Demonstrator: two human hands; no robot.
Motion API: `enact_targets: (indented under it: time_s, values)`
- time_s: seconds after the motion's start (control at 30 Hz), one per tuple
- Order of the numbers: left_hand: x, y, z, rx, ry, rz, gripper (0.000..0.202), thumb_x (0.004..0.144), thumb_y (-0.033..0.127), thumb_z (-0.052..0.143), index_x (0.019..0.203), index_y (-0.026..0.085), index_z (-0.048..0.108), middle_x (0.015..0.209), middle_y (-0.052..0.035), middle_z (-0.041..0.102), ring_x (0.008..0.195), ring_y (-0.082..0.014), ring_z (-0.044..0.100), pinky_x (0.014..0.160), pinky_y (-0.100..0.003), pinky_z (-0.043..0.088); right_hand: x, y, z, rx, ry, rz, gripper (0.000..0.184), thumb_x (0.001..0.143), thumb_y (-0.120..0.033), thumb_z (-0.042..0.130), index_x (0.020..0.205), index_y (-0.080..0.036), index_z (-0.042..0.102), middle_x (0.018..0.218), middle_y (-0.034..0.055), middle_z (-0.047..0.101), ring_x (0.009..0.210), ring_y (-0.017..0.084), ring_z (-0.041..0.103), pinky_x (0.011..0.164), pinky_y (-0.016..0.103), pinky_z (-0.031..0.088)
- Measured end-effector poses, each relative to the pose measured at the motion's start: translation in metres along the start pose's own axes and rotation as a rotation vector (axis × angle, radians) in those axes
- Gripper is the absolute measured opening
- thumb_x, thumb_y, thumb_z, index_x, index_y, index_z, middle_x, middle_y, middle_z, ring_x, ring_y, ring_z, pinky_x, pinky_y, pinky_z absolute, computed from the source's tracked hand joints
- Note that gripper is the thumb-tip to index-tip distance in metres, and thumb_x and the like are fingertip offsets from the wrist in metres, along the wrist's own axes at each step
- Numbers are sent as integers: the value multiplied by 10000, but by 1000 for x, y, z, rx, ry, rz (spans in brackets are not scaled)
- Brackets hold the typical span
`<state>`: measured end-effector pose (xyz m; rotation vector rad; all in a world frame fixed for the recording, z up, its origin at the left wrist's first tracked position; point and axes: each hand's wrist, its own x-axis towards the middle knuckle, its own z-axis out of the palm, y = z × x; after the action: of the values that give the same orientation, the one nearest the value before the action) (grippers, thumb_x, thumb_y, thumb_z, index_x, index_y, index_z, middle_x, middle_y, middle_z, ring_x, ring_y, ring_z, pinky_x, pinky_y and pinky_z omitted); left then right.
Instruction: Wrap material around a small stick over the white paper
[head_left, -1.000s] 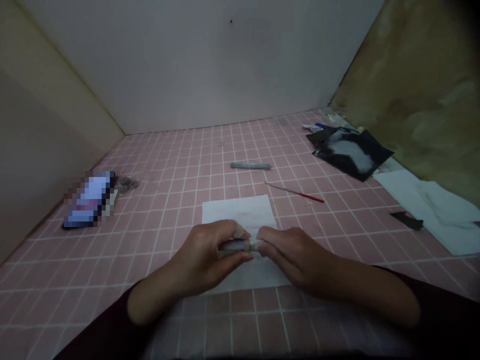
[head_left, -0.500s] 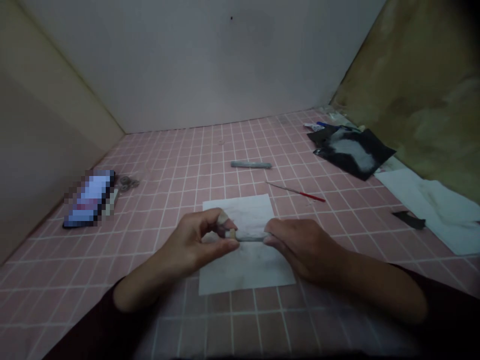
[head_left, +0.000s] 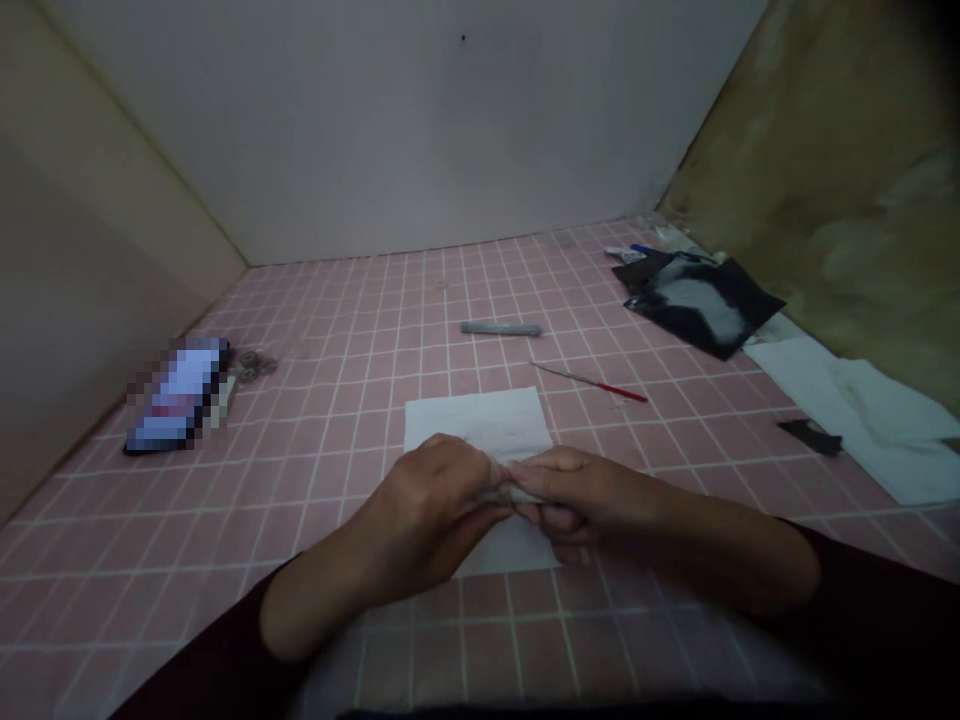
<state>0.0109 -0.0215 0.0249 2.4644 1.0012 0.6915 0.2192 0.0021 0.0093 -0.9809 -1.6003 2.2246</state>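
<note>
My left hand (head_left: pixel 431 505) and my right hand (head_left: pixel 574 495) meet over a white sheet of paper (head_left: pixel 480 425) lying on the pink tiled surface. Both are closed on a small grey stick (head_left: pixel 517 490), of which only a short bit shows between the fingertips. The left fingers curl round its left end, and the right thumb and fingers pinch its right end. Dark sleeves cover both forearms near the bottom edge.
A second grey stick (head_left: pixel 501 329) lies beyond the paper, and a thin red-handled tool (head_left: pixel 592 382) to its right. A phone (head_left: pixel 178 395) and small metal rings (head_left: pixel 255 364) sit at the left. Black sheet (head_left: pixel 701 297), white cloth (head_left: pixel 862 410) and a dark scrap (head_left: pixel 810 437) lie at the right.
Half a second ago the hands were apart with the stick showing between them; now they have closed together again, covering most of it, and dropped slightly toward me.
</note>
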Motion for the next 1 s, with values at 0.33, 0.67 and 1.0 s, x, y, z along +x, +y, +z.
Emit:
enact_targets:
  time_s: [0.33, 0.67, 1.0]
  values:
    - [2, -14, -34, -590, -75, -369, 155, 807, 274, 658, 886, 152, 607, 824, -23, 607, 771, -144, 588, 695, -264, 471, -18, -5, -3, -1276, 473, -685, 302, 971, -277, 343, 696, -195, 434, 596, 14, 506, 547, 139, 438, 558, 292, 295]
    - [1, 2, 5, 89, 14, 57, 79, 889, 162, 532, 816, 148, 557, 758, -28, 607, 731, -150, 559, 846, -373, 452, 3, 2, 7, 110, 30, 74, 408, 940, -502, 301, 696, -202, 432, 437, -116, 197, 356, 66, 160, 427, 237, 355]
    - [3, -14, -26, -721, -147, -449, 179, 812, 296, 652, 880, 150, 573, 821, -25, 610, 754, -137, 570, 662, -248, 440, -18, -5, -2, -1220, 444, -632, 296, 973, -290, 348, 725, -176, 463, 593, 7, 480, 535, 135, 422, 542, 291, 271]
